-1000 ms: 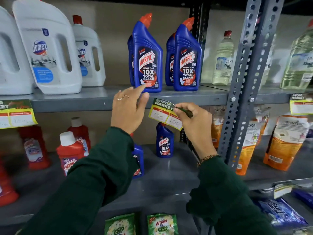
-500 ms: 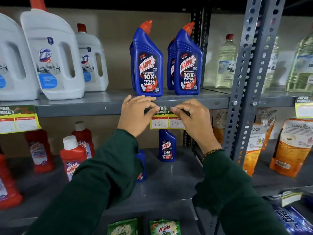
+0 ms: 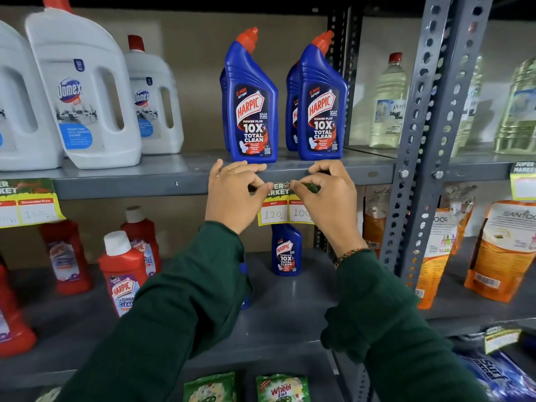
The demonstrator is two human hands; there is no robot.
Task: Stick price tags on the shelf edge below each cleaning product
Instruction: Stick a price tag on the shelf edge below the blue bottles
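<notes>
A yellow and green price tag (image 3: 282,211) marked 120 and 100 hangs on the grey shelf edge (image 3: 130,187), right below two blue Harpic bottles (image 3: 251,111). My left hand (image 3: 232,194) pinches the tag's top left corner against the edge. My right hand (image 3: 327,195) presses its top right corner, and a dark green object shows between those fingers. Both hands cover the tag's upper strip. A second tag (image 3: 27,203) is stuck on the same edge at far left, under the white Domex jugs (image 3: 84,94).
A perforated grey upright post (image 3: 429,134) stands right of my hands. A third tag (image 3: 523,181) hangs on the right bay's edge below clear bottles (image 3: 385,103). Red Harpic bottles (image 3: 121,274), a small blue one (image 3: 285,250) and orange pouches (image 3: 501,250) fill the lower shelf.
The tag went from tilted and held in front of the shelf to level against the shelf edge. Both hands rose and closed in on its top corners.
</notes>
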